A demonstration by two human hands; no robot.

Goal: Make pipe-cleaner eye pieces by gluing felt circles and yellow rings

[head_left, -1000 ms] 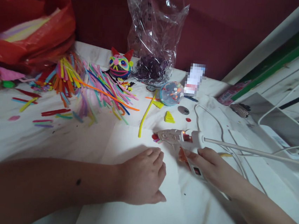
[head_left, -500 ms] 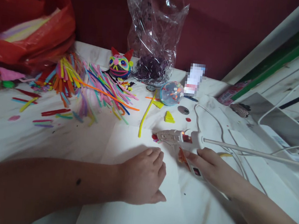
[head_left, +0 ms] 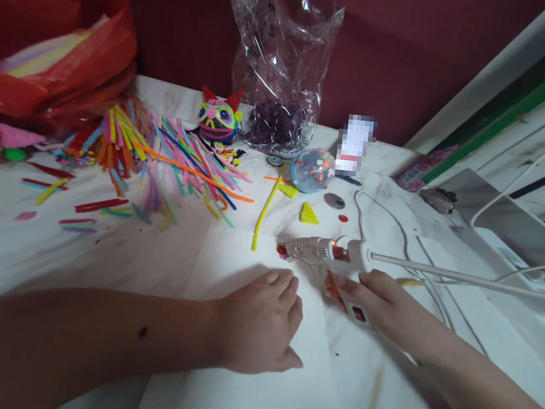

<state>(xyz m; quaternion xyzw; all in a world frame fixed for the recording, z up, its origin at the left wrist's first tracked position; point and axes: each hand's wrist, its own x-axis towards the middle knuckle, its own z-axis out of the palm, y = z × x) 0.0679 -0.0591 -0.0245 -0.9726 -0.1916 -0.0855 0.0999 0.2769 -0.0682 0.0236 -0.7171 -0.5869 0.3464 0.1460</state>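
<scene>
Your right hand (head_left: 399, 313) wraps its fingers around the handle of a white glue gun (head_left: 311, 249); you cannot tell from here how hard the orange trigger (head_left: 333, 284) is pressed. The gun's long axis runs roughly crosswise to you, nozzle pointing left, while its handle slants down and right into your palm. A pale rod (head_left: 444, 272) sticks out behind it, continuing that line towards the right edge.

The nozzle is at a small red piece (head_left: 280, 249) near the far end of the white paper (head_left: 292, 402); whether they touch is unclear. Your left hand (head_left: 261, 322) rests back-up over the paper, fingers curled side by side, thumb apart; anything under them is hidden. The gun's front end lies just beyond those fingers, its body farther right, above your right fingers in the view.

Past the paper, the marbled tabletop (head_left: 151, 263) carries a yellow strip (head_left: 265, 213), a yellow wedge (head_left: 309, 214) and a clear dome (head_left: 312, 170) holding small bits. Colourful fuzzy sticks (head_left: 204, 159) spread to the left, in front of a red plastic bag (head_left: 97, 72). A horned figure (head_left: 219, 121) sits beside a clear bag (head_left: 286, 58), with a dark red wall (head_left: 388, 48) behind.
</scene>
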